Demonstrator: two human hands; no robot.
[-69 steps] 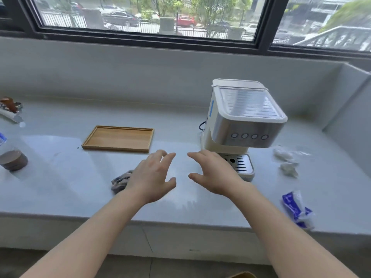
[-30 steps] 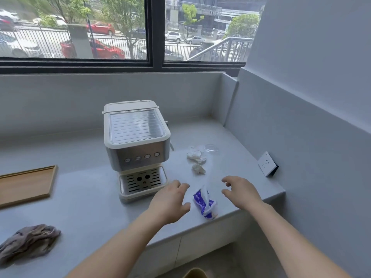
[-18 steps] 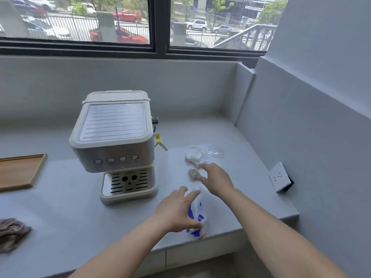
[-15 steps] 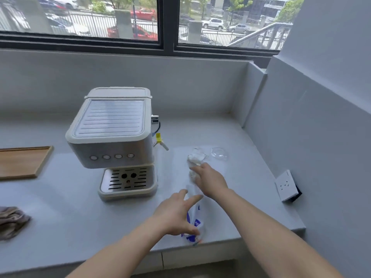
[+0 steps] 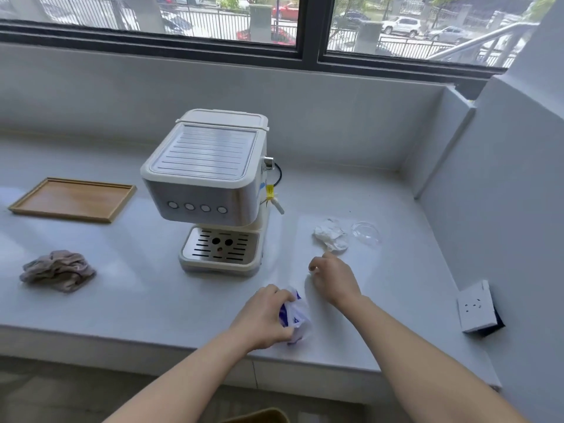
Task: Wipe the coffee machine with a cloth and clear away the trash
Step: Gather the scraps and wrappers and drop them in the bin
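Counter: pale grey stone ledge under a window, running into a corner on the right.
Coffee machine: cream and brushed-metal espresso maker standing upright mid-counter, four round buttons on its front, slotted drip tray at its base, steam wand with a yellow tag on its right side.
Wooden tray: flat rectangular tray, left of the machine and well apart from it.
Cloth: crumpled grey-brown rag lying on the counter, in front of the tray and left of the machine, touched by neither hand.
Wall socket: white plate on the right-hand wall, just above the counter edge.
Left hand: fingers curled closed around the blue and white wrapper near the counter's front edge.
Right hand: fingers loosely bent, palm down, just short of the crumpled tissue; whether it holds anything small I cannot tell.
Clear plastic lid: lying just right of the tissue.
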